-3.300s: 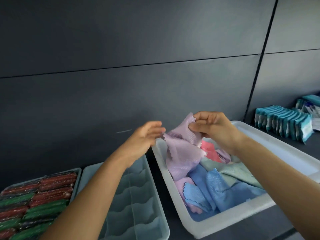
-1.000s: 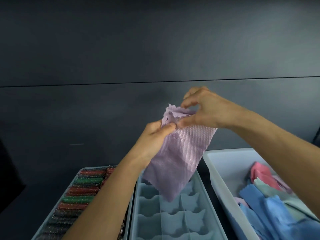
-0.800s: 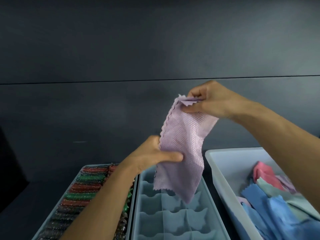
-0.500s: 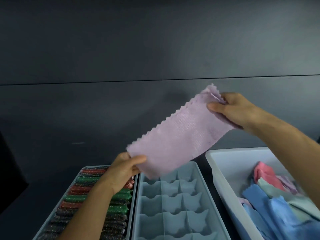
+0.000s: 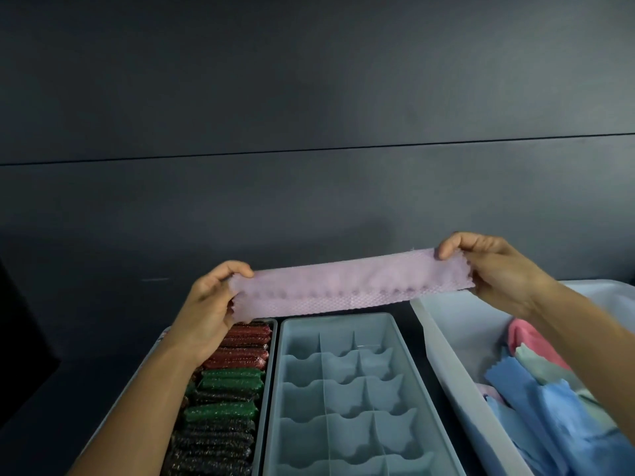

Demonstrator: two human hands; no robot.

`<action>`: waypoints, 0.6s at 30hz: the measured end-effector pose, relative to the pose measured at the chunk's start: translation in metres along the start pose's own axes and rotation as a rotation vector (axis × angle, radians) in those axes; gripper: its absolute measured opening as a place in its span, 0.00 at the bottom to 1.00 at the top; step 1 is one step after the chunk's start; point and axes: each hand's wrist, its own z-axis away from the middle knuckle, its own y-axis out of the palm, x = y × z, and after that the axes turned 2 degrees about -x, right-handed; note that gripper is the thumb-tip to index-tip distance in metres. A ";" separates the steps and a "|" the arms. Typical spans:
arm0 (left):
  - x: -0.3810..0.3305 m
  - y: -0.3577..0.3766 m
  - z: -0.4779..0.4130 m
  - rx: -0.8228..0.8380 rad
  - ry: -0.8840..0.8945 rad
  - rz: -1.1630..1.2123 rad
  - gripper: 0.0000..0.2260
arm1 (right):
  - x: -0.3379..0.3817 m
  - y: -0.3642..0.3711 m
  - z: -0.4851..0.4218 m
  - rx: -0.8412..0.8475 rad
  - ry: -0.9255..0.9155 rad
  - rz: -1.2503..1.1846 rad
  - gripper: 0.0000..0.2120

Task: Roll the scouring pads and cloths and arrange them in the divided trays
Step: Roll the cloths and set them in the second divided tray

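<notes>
Below the right hand point(image 5: 498, 269) I saw the bin point(image 5: 457, 324) holding loose cloths point(image 5: 549, 407). Under the gap between the hands lay the empty tray point(image 5: 336, 317), and rolled pads point(image 5: 233, 379) sat packed in rows below the left hand point(image 5: 209, 304). The lilac cloth point(image 5: 343, 286), folded into a long band, was stretched level in the air between the hands, each hand pinching one end with curled fingers.

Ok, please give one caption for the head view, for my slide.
Left hand and right hand hold a lilac cloth stretched above the divided tray, rolled scouring pads alongside.
</notes>
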 end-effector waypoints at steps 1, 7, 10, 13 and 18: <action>0.000 0.000 0.000 0.002 -0.002 0.015 0.15 | 0.002 0.005 0.002 -0.004 0.001 0.021 0.24; 0.002 -0.004 -0.002 -0.009 -0.036 0.105 0.21 | 0.007 0.011 0.007 -0.041 0.091 -0.112 0.23; 0.003 -0.002 0.000 -0.039 -0.051 0.056 0.19 | 0.006 0.010 0.007 -0.108 0.066 -0.006 0.17; 0.007 -0.001 0.001 -0.072 -0.028 -0.176 0.05 | -0.001 0.016 0.008 -0.138 -0.022 0.246 0.04; 0.003 0.015 -0.002 -0.184 0.045 -0.318 0.12 | 0.000 0.033 0.006 -0.300 -0.022 0.338 0.19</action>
